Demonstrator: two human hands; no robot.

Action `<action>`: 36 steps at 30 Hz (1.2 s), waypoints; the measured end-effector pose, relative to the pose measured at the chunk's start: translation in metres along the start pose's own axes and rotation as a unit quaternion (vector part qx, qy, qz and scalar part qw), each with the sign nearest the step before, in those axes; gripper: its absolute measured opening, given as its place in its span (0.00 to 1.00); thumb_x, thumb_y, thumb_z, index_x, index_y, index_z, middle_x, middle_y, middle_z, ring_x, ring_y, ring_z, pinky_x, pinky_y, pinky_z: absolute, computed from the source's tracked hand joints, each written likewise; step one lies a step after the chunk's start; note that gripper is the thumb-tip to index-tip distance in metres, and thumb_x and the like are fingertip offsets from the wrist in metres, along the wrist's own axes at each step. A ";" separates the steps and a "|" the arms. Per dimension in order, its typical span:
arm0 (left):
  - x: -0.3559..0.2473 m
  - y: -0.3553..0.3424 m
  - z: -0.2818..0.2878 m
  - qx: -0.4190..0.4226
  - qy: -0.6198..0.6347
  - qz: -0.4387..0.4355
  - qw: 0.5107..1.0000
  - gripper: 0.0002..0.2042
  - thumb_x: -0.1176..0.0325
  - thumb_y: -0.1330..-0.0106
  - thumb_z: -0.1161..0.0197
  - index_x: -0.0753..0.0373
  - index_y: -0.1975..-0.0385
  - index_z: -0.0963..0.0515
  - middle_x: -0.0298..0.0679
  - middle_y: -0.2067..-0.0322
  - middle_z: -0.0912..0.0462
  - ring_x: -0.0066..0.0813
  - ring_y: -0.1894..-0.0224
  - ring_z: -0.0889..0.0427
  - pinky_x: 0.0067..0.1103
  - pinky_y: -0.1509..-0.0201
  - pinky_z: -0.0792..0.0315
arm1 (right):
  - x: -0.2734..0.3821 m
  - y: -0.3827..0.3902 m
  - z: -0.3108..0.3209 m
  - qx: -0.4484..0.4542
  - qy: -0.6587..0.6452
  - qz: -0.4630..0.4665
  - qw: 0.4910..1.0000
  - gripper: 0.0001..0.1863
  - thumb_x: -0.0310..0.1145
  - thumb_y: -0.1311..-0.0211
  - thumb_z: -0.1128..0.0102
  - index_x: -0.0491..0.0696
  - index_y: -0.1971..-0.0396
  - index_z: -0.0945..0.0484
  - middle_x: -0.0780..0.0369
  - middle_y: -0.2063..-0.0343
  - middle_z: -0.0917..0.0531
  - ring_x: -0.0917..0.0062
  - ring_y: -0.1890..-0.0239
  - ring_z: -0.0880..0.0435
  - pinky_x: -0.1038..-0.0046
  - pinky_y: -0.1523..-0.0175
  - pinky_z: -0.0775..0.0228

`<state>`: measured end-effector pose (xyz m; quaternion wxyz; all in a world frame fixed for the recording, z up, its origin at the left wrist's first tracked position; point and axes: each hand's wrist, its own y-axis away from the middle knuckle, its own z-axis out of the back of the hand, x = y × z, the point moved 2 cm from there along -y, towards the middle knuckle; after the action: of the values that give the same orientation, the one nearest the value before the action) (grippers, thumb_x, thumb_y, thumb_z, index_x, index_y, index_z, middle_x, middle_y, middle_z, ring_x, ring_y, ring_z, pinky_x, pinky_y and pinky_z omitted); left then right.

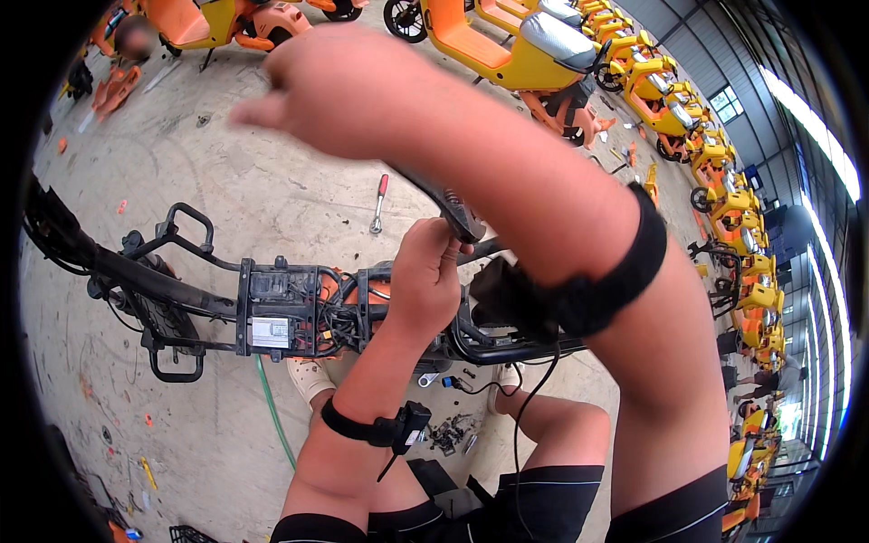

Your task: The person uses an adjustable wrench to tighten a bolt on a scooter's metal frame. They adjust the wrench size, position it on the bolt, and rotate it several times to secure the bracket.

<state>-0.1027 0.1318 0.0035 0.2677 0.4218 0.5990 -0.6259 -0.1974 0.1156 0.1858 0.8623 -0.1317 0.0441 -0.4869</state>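
Note:
My left hand (425, 276) is closed on a dark metal tool (459, 213), perhaps a wrench, over the bare black scooter frame (241, 308). My right hand (294, 100) is raised across the upper middle, smeared by motion, its thumb sticking out leftward; the tool's handle disappears behind that arm, so any grip on it is unclear. The frame carries wiring, an orange part and a silver-labelled controller box (269, 332). A red-handled ratchet (377, 210) lies on the concrete beyond it.
Yellow-orange scooters (480, 45) line the top and right. Loose orange panels (113, 90), a green hose (272, 407), small black hardware (446, 436) and a yellow tool (148, 471) lie on the floor. People are at the far right (774, 380) and top left (133, 41).

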 end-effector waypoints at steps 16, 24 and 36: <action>0.008 0.006 -0.002 -0.009 0.110 0.142 0.984 0.08 0.74 0.22 0.49 0.68 0.55 0.22 0.38 0.64 0.22 0.24 0.62 0.23 0.19 0.55 0.27 | -0.176 0.156 0.002 -0.100 -0.337 -0.472 0.809 0.22 0.47 0.30 0.37 0.38 0.61 0.20 0.66 0.74 0.26 0.80 0.76 0.25 0.75 0.73 0.29; 0.013 0.010 -0.001 -0.018 0.201 0.139 0.970 0.11 0.66 0.20 0.47 0.66 0.51 0.22 0.30 0.63 0.20 0.14 0.62 0.26 0.15 0.55 0.29 | -0.166 0.180 -0.009 -0.239 -0.431 -0.486 0.722 0.16 0.42 0.28 0.38 0.42 0.61 0.24 0.66 0.74 0.28 0.80 0.78 0.29 0.74 0.76 0.33; 0.016 0.003 0.006 -0.053 0.389 0.159 0.906 0.10 0.69 0.20 0.49 0.65 0.47 0.25 0.37 0.57 0.17 0.22 0.54 0.19 0.22 0.48 0.24 | -0.167 0.210 -0.034 -0.142 -0.575 -0.567 0.573 0.18 0.47 0.24 0.45 0.45 0.62 0.24 0.66 0.69 0.25 0.77 0.76 0.24 0.73 0.71 0.21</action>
<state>-0.1093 0.1279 -0.0125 0.1313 0.7065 0.6127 -0.3291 -0.1178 0.3547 0.0881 0.2243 -0.5032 -0.4758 -0.6857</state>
